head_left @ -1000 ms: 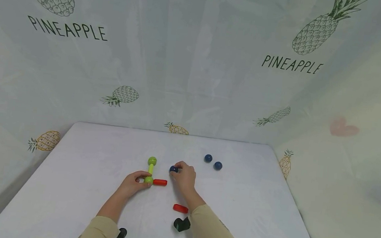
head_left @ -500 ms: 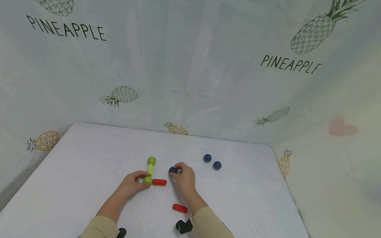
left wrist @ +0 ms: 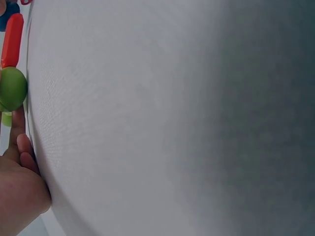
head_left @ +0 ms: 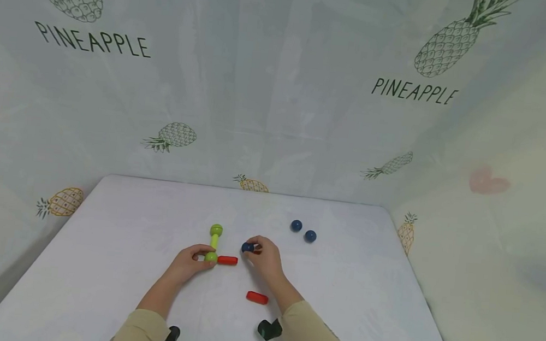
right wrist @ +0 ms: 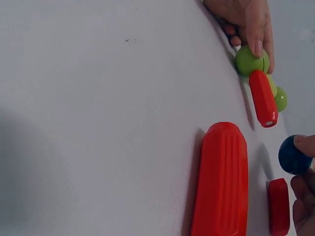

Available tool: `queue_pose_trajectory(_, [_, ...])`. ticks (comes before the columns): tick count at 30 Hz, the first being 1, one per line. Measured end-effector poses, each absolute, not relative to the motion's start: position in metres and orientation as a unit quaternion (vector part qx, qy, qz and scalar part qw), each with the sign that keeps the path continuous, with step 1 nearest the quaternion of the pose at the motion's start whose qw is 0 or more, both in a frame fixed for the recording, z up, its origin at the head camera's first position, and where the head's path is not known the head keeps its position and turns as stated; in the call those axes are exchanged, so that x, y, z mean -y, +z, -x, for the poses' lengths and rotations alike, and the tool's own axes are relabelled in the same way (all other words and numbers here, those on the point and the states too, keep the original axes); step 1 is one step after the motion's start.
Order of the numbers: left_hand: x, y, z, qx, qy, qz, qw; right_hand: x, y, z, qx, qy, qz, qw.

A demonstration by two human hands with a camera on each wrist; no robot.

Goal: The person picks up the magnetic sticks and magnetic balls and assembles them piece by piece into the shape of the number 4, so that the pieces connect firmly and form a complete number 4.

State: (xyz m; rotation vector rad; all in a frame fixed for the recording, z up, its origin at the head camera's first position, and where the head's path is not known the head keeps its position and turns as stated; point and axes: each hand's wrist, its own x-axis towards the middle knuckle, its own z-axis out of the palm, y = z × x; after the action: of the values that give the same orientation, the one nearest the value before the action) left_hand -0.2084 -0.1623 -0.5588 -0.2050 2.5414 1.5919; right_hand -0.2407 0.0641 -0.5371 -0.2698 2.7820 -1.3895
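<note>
My left hand (head_left: 191,264) pinches a green ball (head_left: 211,257) between thumb and finger. A yellow-green rod (head_left: 214,241) joins that ball to a second green ball (head_left: 216,230) farther back. From the held ball a red rod (head_left: 227,260) sticks out to the right, its free end showing in the right wrist view. My right hand (head_left: 266,259) pinches a blue ball (head_left: 247,247), apart from the red rod's end. Close to the right fingers is another red piece (right wrist: 279,206), mostly hidden in the head view.
Two blue balls (head_left: 296,225) lie at the back right of the white table (head_left: 352,266). Nearer me lies a loose red rod (head_left: 257,297). A dark piece (head_left: 270,329) sits beside the right sleeve, another dark piece (head_left: 171,337) beside the left sleeve.
My right hand has come slightly nearer to me with the blue ball, and its forearm has shifted right. My left hand keeps its hold on the green ball. The head view has shifted slightly.
</note>
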Motion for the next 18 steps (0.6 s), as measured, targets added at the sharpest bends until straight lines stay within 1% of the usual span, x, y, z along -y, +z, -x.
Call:
queue_pose_trajectory(10, [0.1624,-0.5589,0.2091,-0.844,0.528,0.069,0.065,-0.07,-0.5401,0.2362,-0.896,-0.43,0.111,0.015])
queue_pose_trajectory(18, [0.1621,-0.5567,0.2079,-0.846,0.526,0.063,0.061,-0.0727,-0.5438,0.2352,-0.895,-0.426,0.132,0.007])
